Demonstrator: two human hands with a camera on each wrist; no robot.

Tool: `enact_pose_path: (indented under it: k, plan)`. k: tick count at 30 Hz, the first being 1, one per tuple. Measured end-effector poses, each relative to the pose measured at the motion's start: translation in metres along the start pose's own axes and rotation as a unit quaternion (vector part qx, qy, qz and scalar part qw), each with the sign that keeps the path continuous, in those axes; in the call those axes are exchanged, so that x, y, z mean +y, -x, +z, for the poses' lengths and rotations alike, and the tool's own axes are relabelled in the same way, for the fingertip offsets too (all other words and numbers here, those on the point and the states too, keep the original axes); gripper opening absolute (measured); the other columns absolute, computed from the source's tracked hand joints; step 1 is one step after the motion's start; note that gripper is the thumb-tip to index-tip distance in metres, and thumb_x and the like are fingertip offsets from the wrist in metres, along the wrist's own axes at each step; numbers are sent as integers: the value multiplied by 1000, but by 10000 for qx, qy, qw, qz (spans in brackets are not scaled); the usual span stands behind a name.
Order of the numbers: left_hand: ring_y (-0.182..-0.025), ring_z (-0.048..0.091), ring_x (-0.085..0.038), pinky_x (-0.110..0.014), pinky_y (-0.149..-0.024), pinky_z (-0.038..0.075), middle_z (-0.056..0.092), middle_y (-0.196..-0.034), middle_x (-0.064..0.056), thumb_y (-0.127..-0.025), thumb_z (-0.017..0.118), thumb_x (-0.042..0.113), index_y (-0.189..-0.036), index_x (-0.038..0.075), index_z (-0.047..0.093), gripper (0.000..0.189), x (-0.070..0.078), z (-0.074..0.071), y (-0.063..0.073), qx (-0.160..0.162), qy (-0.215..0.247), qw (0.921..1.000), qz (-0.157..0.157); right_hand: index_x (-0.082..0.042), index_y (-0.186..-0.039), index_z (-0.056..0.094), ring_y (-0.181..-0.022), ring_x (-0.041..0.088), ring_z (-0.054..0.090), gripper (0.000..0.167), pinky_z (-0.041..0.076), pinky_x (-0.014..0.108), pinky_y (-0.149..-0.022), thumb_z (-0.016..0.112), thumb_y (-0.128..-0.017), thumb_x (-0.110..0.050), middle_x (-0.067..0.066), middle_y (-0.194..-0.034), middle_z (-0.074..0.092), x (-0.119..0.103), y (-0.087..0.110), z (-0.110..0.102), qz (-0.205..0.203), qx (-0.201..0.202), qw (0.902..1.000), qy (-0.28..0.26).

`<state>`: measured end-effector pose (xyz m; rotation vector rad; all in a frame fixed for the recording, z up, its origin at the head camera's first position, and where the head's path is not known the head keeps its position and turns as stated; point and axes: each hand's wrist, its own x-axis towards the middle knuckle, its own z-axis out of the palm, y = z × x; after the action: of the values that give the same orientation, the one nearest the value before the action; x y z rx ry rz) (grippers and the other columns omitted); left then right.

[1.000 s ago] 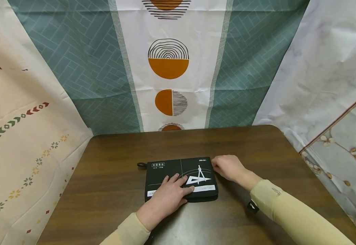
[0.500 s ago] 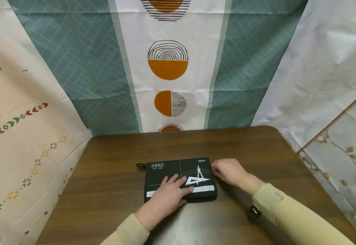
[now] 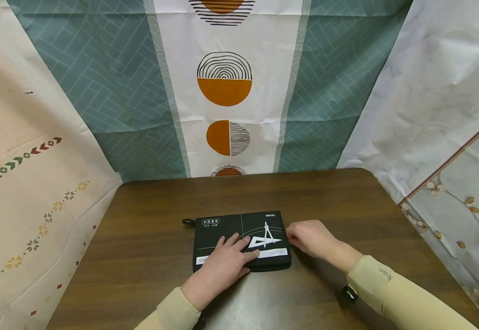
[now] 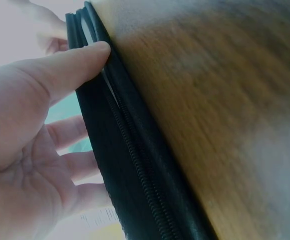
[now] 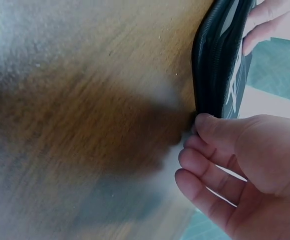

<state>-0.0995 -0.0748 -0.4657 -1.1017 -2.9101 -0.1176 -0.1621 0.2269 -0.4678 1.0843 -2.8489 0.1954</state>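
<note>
A black zippered drafting-set case [image 3: 219, 229], printed with a white compass and set square, lies flat on the table. My left hand [image 3: 225, 268] rests on its lid with fingers spread. In the left wrist view, the left thumb [image 4: 92, 57] lies across the zipper edge [image 4: 135, 145], where a narrow gap shows between the zipper rows. At the case's right side is my right hand [image 3: 311, 238], fingers curled. The right wrist view has its thumb and forefinger pinching at the zipper edge [image 5: 217, 65]; the small zipper pull between them is mostly hidden.
The brown wooden table [image 3: 149, 275] extends around the case. A black loop strap [image 3: 188, 222] sticks out at the case's far left corner. Patterned cloths [image 3: 239, 91] hang behind the table and on both sides.
My right hand has slid slightly toward me along the case's right side. The left hand has stayed on the lid, and the case has hardly moved.
</note>
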Motion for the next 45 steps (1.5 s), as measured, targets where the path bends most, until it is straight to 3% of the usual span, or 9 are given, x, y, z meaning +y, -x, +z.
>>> enact_pose_path:
  k: [14,29,45]
  plan:
    - [-140,61,-43,-68,-105,55,64,-155,-12,-97,87,33,-144,34,75,48,-1,-1,1,34,5,10000,11,-25,-75,61,-63,5,42,37,41,27,-58,90,-90,-8,-16,-71,50,-9,14,-3,-164,-125,9995,-221]
    - [-142,60,-44,-68,-107,54,63,-156,-12,-98,86,33,-145,35,74,48,-1,0,1,-54,-20,10000,-10,-27,-73,64,-63,2,44,36,45,28,-57,91,-88,-8,-18,-73,55,-18,25,-8,-468,-203,9981,-333]
    - [-143,58,-44,-68,-109,53,62,-158,-13,-100,84,33,-147,34,73,47,-2,-1,2,-53,51,10000,13,-29,-67,60,-60,2,46,40,45,29,-56,92,-86,-15,-22,-65,51,-30,31,-15,-359,-341,9982,-337]
